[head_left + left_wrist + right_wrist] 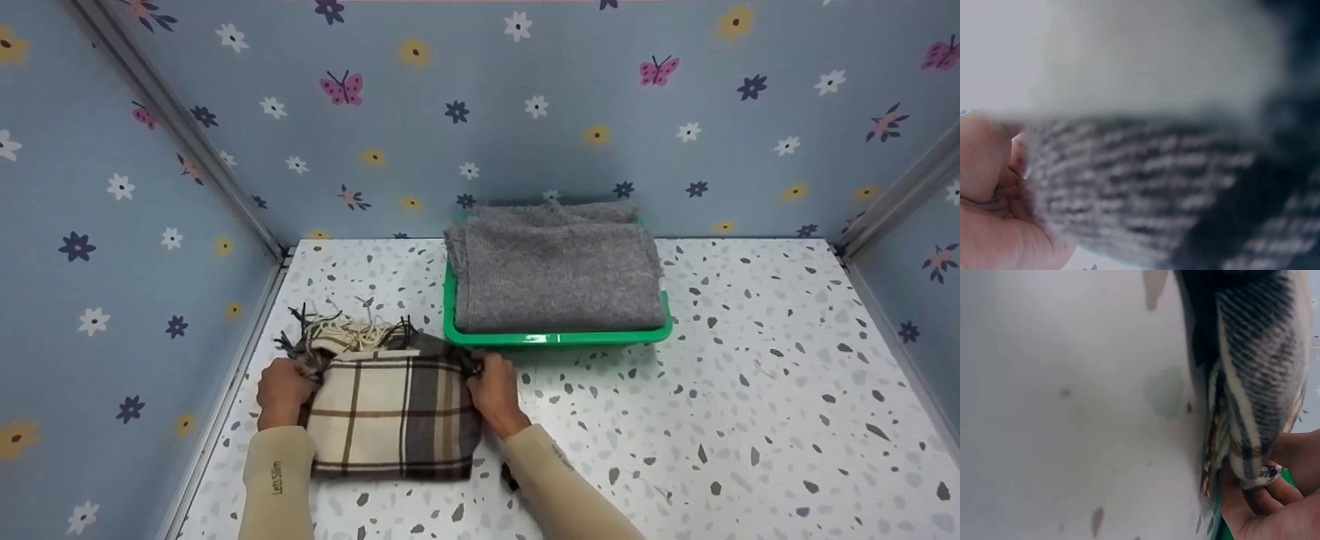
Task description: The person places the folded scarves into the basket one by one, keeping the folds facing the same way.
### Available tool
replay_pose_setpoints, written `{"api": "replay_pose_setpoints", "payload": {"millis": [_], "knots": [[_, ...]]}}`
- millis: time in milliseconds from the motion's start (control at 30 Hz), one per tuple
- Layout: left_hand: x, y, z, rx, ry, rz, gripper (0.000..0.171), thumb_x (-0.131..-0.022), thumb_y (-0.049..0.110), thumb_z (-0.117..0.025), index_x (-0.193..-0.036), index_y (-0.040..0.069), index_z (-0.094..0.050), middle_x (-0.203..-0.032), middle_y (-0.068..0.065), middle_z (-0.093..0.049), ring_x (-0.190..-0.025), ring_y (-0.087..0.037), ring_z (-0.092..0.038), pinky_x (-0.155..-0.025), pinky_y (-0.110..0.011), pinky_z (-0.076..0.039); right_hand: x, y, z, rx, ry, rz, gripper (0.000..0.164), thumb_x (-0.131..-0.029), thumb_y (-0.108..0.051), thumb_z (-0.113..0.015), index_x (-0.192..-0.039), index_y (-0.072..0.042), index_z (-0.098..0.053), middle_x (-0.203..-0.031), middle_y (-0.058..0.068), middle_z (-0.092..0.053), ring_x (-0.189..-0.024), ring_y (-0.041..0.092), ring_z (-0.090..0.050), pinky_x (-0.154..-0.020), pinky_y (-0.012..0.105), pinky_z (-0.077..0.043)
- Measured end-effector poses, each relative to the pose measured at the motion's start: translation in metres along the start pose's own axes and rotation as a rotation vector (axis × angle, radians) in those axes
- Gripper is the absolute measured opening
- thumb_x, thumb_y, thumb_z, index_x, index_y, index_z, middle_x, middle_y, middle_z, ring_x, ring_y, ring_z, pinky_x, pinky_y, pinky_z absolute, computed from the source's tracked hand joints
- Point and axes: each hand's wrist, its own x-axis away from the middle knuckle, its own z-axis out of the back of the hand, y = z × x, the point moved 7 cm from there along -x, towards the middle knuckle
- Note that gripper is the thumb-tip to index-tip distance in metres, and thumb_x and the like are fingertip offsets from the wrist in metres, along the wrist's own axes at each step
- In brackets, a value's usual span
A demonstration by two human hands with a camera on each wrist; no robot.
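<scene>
A folded plaid scarf (379,420) in cream, grey and brown lies on the speckled table, its cream and dark fringe (352,330) spread along the far edge. At its far left corner my left hand (285,391) grips the cloth. My right hand (496,388) holds the far right corner. In the right wrist view, the thumb and fingers of the right hand (1289,509) pinch a fold of the scarf (1261,371). Blurred cloth (1123,185) fills most of the left wrist view, with part of the left hand (1010,233) curled at its edge.
A green tray (555,339) behind and right of the scarf holds folded grey fabric (555,277), stacked above its rim. Blue flowered panels (480,120) stand at the back and both sides of the white speckled table (750,420).
</scene>
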Motion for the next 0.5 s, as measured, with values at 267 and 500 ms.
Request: {"api": "replay_pose_setpoints", "payload": {"millis": [267, 500], "knots": [[0.0028, 0.0002, -0.0014, 0.000, -0.019, 0.001, 0.022, -0.091, 0.000, -0.068, -0.110, -0.008, -0.075, -0.116, -0.033, -0.069, -0.099, -0.051, -0.067, -0.081, -0.059, -0.055, 0.0006, 0.0016, -0.0013, 0.008, -0.048, 0.009, 0.021, -0.080, 0.017, -0.065, -0.093, 0.002, -0.072, -0.089, 0.021, -0.075, -0.078, 0.020, -0.063, -0.064, 0.041, -0.051], [0.0046, 0.0017, -0.0037, -0.008, -0.029, -0.010, 0.017, -0.091, -0.001, -0.069, -0.075, 0.000, -0.065, -0.082, -0.022, -0.066, -0.072, -0.035, -0.059, -0.065, -0.046, -0.048, 0.0046, 0.0019, 0.0022, 0.004, -0.061, 0.045, 0.024, -0.080, 0.018, -0.062, -0.095, 0.003, -0.074, -0.088, 0.020, -0.074, -0.077, 0.026, -0.068, -0.064, 0.038, -0.052]]}}
